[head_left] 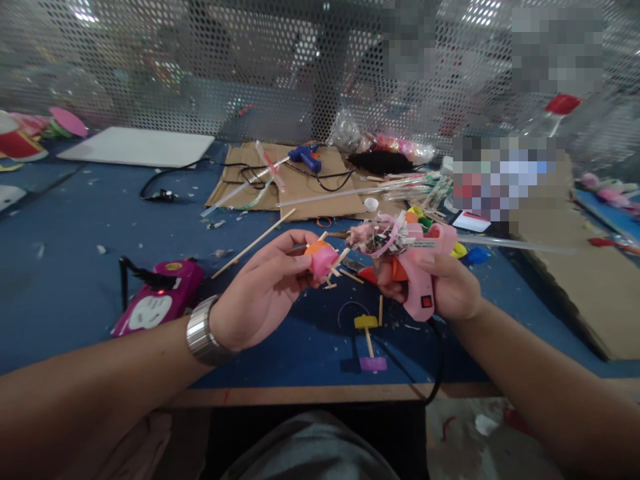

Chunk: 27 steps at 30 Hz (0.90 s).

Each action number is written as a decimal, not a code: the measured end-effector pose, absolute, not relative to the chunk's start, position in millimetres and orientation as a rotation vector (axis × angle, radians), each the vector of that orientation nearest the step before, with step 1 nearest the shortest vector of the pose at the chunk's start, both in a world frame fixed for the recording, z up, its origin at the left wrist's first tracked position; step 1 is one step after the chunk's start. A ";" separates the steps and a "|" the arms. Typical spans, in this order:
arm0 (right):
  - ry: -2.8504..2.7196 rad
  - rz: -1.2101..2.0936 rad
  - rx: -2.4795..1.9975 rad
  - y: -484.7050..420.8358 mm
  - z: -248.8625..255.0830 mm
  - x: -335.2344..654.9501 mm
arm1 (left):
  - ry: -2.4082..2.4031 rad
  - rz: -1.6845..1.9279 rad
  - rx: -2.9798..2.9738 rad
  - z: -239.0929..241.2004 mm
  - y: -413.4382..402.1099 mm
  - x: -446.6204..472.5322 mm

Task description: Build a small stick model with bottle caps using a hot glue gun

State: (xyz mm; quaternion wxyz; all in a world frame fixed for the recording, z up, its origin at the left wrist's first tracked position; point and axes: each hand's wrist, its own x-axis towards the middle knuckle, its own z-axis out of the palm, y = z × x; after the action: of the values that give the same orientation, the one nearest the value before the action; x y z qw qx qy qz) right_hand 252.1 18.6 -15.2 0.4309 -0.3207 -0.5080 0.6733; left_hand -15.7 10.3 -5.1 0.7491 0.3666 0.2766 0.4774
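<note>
Wrapped around the pink handle of a glue gun point(417, 283) is my right hand point(457, 283), its index finger at the orange trigger. The gun's nozzle points left, close to a small piece made of orange and pink plastic caps with wooden sticks point(324, 260). My left hand point(273, 283) pinches that piece between thumb and fingers. A clear glue stick point(515, 244) runs out of the gun's back. Below on the table lies a stick point(369, 341) with a yellow cap at one end and a purple cap at the other.
A magenta power strip point(163, 293) with a plugged cord sits at left. A long wooden stick point(254, 244) lies beyond my left hand. Farther back, a blue glue gun point(306, 157) rests on cardboard point(325, 193). A perforated metal screen point(250, 67) stands behind the table; more cardboard point(575, 267) is at right.
</note>
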 end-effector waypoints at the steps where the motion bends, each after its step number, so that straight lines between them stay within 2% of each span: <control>1: -1.272 1.678 -0.801 18.7 -15.1 252.0 | 0.605 1.044 0.800 -4.9 10.2 -16.0; 27: -1.365 1.633 -0.828 19.2 -14.9 252.0 | 0.597 1.056 0.810 -5.1 9.5 -16.9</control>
State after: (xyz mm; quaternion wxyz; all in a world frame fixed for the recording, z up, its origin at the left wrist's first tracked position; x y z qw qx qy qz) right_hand 252.0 19.2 -14.9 0.4160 -0.3298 -0.5434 0.6502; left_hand -16.9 9.5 -5.1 0.7455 0.3702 0.2729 0.4824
